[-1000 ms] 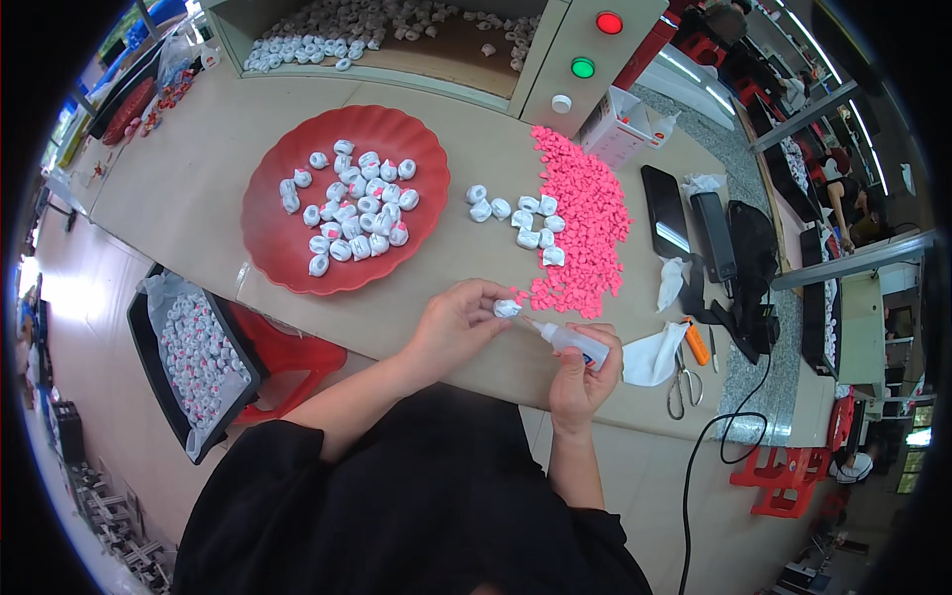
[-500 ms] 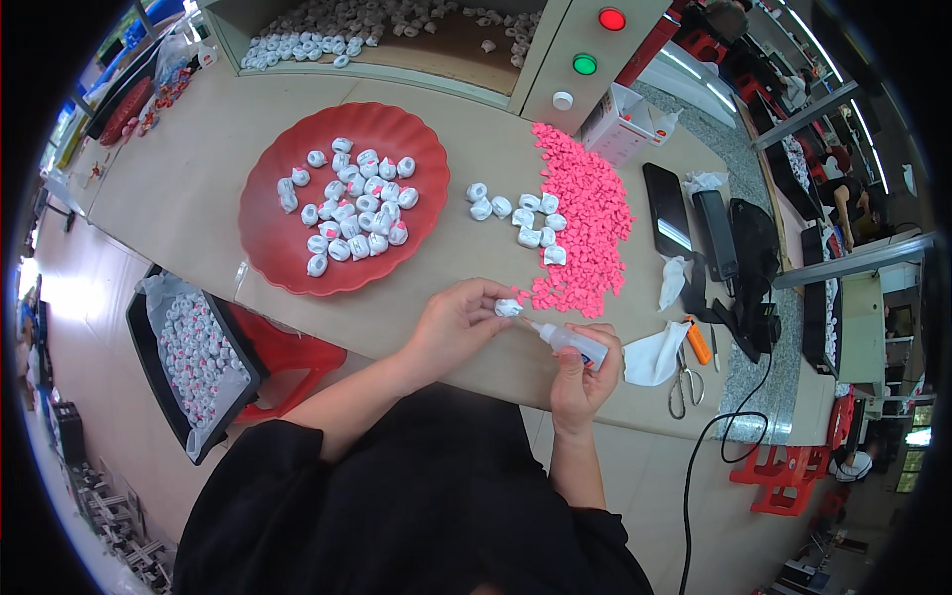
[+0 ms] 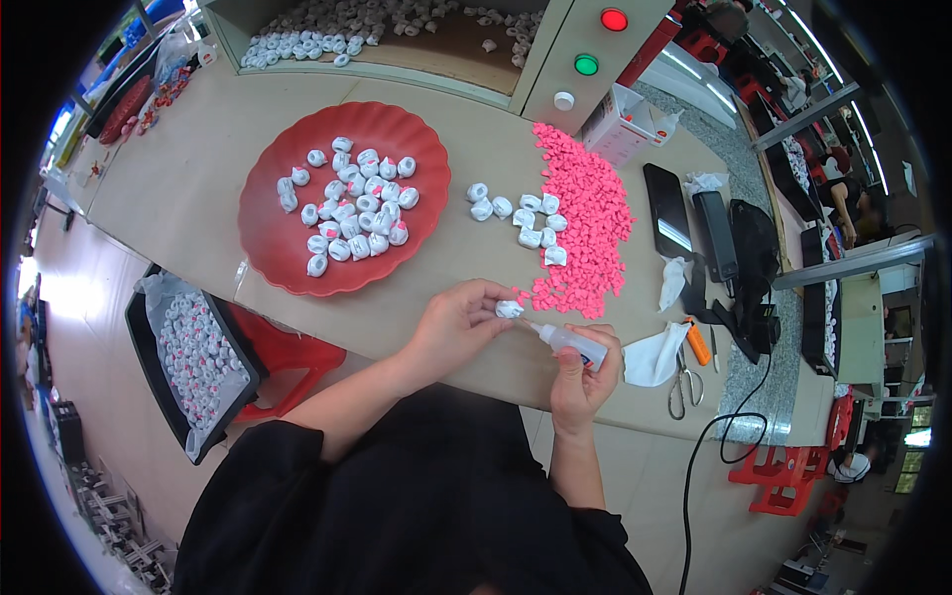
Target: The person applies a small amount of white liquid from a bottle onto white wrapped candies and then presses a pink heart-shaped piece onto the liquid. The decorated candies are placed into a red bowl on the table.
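Between the fingertips of my left hand (image 3: 461, 322) is a small white rounded piece (image 3: 509, 309), pinched near the table's front edge. My right hand (image 3: 585, 382) is wrapped round a small clear squeeze bottle (image 3: 575, 344), its thin nozzle pointing at the white piece; whether the tip touches it I cannot tell. Just beyond my hands spreads a heap of tiny pink pieces (image 3: 585, 218). Several loose white pieces (image 3: 531, 238) lie along the heap's left side. A red scalloped plate (image 3: 273, 248) to the left holds more white pieces, some with pink bits on them.
A black lined tray (image 3: 253, 347) of similar pieces rests on a red stool (image 3: 307, 362) at the lower left. To the right lie scissors (image 3: 684, 385), an orange cutter (image 3: 699, 344), a white cloth (image 3: 653, 355) and a black phone (image 3: 666, 208). A cabinet (image 3: 377, 79) stands behind.
Almost nothing differs. Both hands keep their places, with the bottle nozzle still at the white piece.
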The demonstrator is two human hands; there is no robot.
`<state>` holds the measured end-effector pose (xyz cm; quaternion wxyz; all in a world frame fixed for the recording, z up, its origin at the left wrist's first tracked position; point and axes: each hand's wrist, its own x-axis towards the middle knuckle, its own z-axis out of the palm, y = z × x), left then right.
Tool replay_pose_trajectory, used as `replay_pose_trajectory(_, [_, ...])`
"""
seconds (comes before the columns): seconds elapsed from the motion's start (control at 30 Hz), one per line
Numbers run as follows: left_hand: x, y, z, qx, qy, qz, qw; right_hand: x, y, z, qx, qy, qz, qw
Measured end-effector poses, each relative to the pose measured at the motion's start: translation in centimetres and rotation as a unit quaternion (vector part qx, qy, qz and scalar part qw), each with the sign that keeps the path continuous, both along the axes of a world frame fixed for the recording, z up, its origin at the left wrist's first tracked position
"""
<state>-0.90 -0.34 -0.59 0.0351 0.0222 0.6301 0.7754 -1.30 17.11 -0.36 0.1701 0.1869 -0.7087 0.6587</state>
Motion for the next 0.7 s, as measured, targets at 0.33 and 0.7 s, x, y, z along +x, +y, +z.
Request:
replay_pose_trajectory(0.33, [0.02, 0.04, -0.02, 0.005, -0.006, 0.003, 1.0, 0.08, -0.06, 0.05, 0.016, 0.007, -0.008, 1.0])
replay_pose_trajectory(0.7, [-0.01, 0.0, 0.2, 0.01, -0.021, -0.005, 1.0, 0.12, -0.07, -0.01, 0.011, 0.01, -0.005, 1.0])
